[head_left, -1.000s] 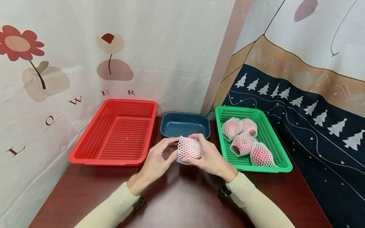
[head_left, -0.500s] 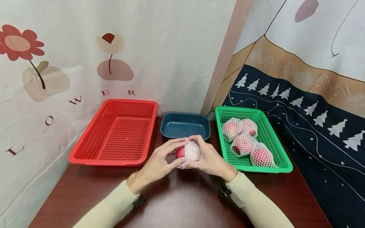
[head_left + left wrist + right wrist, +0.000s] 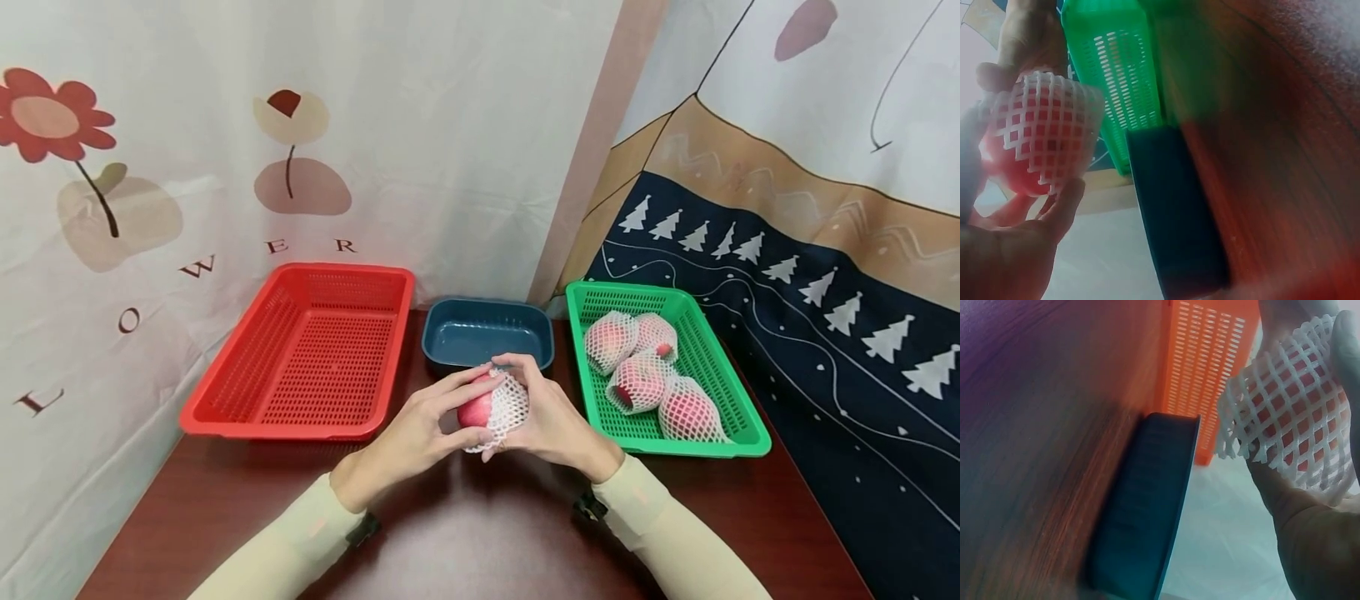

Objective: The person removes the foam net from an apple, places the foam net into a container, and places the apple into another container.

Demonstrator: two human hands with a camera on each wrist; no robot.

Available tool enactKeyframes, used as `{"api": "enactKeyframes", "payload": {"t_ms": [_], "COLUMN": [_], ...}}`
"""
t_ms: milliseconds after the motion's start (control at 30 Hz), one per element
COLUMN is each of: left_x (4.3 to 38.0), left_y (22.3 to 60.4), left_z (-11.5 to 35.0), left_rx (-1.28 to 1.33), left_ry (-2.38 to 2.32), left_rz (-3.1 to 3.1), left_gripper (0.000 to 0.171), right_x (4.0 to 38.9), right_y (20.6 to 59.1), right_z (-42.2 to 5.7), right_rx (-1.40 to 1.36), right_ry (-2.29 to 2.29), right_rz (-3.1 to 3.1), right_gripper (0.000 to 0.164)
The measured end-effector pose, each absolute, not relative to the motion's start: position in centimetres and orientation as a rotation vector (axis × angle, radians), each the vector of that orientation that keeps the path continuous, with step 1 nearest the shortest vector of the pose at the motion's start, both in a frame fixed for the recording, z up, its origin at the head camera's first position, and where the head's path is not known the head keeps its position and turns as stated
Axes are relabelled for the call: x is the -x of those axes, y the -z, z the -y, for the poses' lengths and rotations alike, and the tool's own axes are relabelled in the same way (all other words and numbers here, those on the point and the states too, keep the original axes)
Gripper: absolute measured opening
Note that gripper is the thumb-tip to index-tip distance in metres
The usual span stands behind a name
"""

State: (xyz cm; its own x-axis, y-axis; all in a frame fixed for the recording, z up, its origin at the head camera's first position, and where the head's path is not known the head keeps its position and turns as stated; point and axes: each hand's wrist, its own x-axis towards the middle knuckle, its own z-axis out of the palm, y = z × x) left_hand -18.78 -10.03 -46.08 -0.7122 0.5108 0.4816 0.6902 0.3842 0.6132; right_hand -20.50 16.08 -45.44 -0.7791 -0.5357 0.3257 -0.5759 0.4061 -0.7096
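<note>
Between both hands, in front of the blue bin, is a red apple (image 3: 473, 412) partly covered by a white foam net sleeve (image 3: 510, 403). My left hand (image 3: 420, 429) grips the apple's bare left side, fingers over the top and thumb in front. My right hand (image 3: 553, 412) holds the netted right side, its thumb low at the front. The left wrist view shows the net (image 3: 1047, 125) over much of the apple, with bare red skin (image 3: 1013, 172) beside my left fingers. In the right wrist view the net's frayed edge (image 3: 1232, 428) hangs loose.
A red basket (image 3: 390, 350) stands at the left. Behind the hands sits a dark blue bin (image 3: 487, 302). At the right a green basket (image 3: 731, 408) holds several net-wrapped fruits (image 3: 688, 408). All stand on a dark brown table (image 3: 480, 533) before a printed curtain (image 3: 465, 150).
The net has slid rightward off the apple's left side, baring red skin. My left hand has shifted from the net's edge onto the apple. The baskets and bin have stayed put.
</note>
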Motion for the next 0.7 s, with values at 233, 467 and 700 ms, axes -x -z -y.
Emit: {"api": "enactKeyframes", "payload": {"t_ms": [233, 467, 700], "left_x": [18.6, 18.4, 18.3], "left_y": [45.5, 45.4, 45.2], "left_z": [9.9, 9.9, 9.9], "left_rx": [1.1, 1.105, 1.087], "left_ry": [1.356, 1.455, 1.518], "left_rz": [2.429, 2.358, 2.338], "left_gripper": [0.075, 0.074, 0.08], "right_x": [20.6, 20.5, 20.7], "right_y": [45.4, 44.9, 44.1], "right_z": [-15.9, -16.4, -17.4], "right_rx": [-1.058, -1.115, -1.169], "right_ry": [-1.285, -1.308, -1.378], "right_rz": [2.527, 2.539, 2.566], "right_gripper": [0.127, 0.12, 0.108]}}
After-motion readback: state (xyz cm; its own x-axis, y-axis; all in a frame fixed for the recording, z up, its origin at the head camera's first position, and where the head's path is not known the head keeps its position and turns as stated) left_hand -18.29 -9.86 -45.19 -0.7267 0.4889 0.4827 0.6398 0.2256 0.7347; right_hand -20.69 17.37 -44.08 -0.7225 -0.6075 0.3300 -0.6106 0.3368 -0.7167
